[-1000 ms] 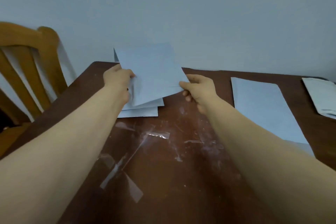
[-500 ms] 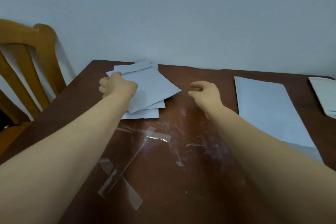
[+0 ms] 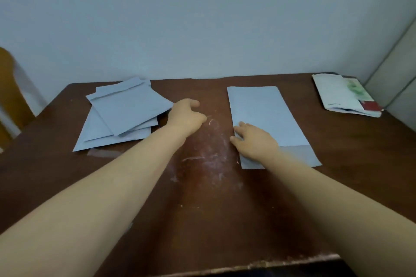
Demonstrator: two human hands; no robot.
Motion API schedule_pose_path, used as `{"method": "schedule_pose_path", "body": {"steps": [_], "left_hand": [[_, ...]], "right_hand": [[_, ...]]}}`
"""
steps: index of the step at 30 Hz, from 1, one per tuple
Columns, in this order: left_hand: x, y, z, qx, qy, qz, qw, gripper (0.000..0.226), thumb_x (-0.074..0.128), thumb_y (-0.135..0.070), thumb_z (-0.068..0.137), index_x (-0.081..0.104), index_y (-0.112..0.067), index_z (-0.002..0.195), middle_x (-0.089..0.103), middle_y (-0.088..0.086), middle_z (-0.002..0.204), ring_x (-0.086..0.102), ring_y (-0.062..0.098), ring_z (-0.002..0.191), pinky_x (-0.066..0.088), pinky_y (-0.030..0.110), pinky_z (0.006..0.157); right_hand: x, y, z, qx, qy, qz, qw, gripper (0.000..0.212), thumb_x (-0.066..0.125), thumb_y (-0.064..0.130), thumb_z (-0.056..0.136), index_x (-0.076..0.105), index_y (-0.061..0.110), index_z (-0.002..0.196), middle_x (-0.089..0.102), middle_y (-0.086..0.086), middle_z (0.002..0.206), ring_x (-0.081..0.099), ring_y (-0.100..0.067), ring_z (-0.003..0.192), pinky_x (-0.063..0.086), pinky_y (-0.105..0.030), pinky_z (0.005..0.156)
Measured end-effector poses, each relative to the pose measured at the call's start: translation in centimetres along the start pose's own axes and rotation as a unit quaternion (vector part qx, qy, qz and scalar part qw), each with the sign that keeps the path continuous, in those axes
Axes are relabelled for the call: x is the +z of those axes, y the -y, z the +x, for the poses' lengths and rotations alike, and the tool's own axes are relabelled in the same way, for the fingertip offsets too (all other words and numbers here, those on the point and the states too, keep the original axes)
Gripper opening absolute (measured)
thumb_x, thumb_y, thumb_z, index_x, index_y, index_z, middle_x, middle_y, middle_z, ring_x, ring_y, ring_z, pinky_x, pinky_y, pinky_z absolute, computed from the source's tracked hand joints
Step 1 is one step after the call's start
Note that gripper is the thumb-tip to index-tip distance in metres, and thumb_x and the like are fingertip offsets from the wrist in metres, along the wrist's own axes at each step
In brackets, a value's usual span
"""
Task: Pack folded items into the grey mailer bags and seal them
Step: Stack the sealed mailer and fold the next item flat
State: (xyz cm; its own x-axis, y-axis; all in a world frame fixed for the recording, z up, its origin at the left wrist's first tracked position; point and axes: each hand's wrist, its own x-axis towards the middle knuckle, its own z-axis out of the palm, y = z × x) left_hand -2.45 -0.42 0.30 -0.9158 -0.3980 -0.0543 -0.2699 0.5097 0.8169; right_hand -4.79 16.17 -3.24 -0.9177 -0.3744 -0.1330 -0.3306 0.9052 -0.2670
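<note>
A loose stack of grey mailer bags [image 3: 122,117] lies at the back left of the brown table [image 3: 202,209]. A single flat grey mailer bag [image 3: 265,114] lies to the right of centre, its flap end towards me. My left hand [image 3: 185,116] hovers over bare table just right of the stack, fingers loosely curled and holding nothing. My right hand [image 3: 253,141] rests with spread fingers on the near left edge of the single mailer bag.
A pile of white folded items with red and green print [image 3: 344,94] lies at the back right corner. A wooden chair [image 3: 9,90] stands at the left. Strips of clear tape [image 3: 101,152] stick to the table by the stack. The wall runs behind.
Both hands let go of the mailer, which now lies on the left stack. My left hand moved right off the stack; my right hand moved onto the single mailer. The view shifted right.
</note>
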Motion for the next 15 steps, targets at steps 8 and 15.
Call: {"method": "schedule_pose_path", "body": {"steps": [8, 15], "left_hand": [[3.4, 0.5, -3.2, 0.131, 0.118, 0.184, 0.967, 0.054, 0.051, -0.003, 0.088, 0.044, -0.02, 0.139, 0.039, 0.0, 0.149, 0.031, 0.018, 0.139, 0.028, 0.03, 0.111], [4.4, 0.5, -4.8, 0.213, 0.241, 0.362, 0.875, 0.052, 0.033, -0.015, 0.096, 0.025, -0.013, 0.147, 0.014, 0.001, 0.158, 0.002, 0.015, 0.147, 0.015, 0.033, 0.116]], "right_hand": [[-2.1, -2.3, -3.0, 0.028, -0.083, 0.155, 0.984, 0.034, 0.042, 0.012, 0.094, 0.059, 0.018, 0.123, 0.056, -0.001, 0.133, 0.052, -0.02, 0.12, 0.043, -0.031, 0.097], [-2.8, -6.9, -3.8, 0.171, -0.022, 0.024, 0.985, 0.052, 0.056, 0.031, 0.086, 0.04, 0.018, 0.134, 0.043, -0.012, 0.132, 0.039, -0.032, 0.122, 0.043, -0.04, 0.089]]}}
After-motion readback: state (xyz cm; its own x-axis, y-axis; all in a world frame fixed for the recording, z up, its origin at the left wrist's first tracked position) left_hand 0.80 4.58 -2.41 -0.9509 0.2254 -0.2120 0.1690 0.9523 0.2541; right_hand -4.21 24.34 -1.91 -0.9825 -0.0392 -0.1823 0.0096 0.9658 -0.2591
